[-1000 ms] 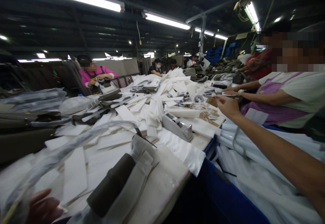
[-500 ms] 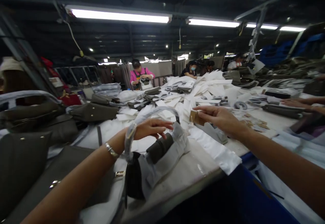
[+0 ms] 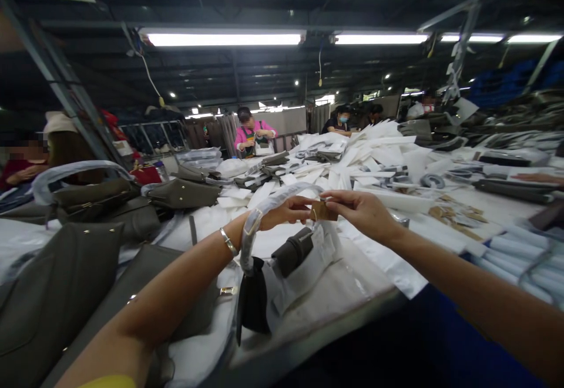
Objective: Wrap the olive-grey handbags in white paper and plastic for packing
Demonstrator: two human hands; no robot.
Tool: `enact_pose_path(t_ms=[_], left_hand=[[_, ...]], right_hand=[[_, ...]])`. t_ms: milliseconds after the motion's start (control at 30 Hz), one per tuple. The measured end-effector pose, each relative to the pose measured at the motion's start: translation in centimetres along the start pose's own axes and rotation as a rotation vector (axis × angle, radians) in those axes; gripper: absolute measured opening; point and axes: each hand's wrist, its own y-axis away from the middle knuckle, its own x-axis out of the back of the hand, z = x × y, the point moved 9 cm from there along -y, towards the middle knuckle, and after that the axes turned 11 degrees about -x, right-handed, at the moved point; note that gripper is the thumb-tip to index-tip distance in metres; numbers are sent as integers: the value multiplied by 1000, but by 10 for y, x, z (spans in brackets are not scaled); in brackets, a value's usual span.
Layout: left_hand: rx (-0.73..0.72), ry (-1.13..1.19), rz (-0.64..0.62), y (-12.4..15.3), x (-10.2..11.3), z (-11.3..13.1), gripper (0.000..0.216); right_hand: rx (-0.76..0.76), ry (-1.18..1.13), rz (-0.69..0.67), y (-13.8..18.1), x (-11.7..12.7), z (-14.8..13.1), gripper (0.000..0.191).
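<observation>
My right hand (image 3: 363,212) pinches a small brown hang tag (image 3: 325,211) between thumb and fingers. From the other side my left hand (image 3: 284,212) reaches through a plastic-wrapped bag handle (image 3: 251,238), its fingers closed at the tag's left edge, where a thin string shows. The handle belongs to a dark bag (image 3: 254,297) standing at the table edge, with whitish wrapping sheet (image 3: 304,285) along its right side. A dark rolled piece (image 3: 293,253) with a strap around it sits at the bag, below the tag.
Dark grey handbags (image 3: 61,282) crowd the left side. White sheets (image 3: 365,153) pile up across the table. More brown tags (image 3: 458,212) lie at right, near pale rolled packets (image 3: 524,259). Co-workers sit beyond, one in pink (image 3: 253,132); another person's hand (image 3: 540,178) shows at far right.
My right hand has brought the tag leftward, and my left hand has moved up to meet it. The view has shifted slightly, showing more of the left side.
</observation>
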Motion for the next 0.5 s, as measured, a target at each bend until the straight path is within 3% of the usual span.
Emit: enact_pose_path(t_ms=[233,400,500], left_hand=[[-53,161,194,17,22,1,38],[-68,350,274,24,24,6,40],[-55,407,293,23,20,7,39]], right_hand=[[41,74,187,20,11,10,23],[120,93,262,36,-3,17,18],[148,87,231,44,-20,22,17]])
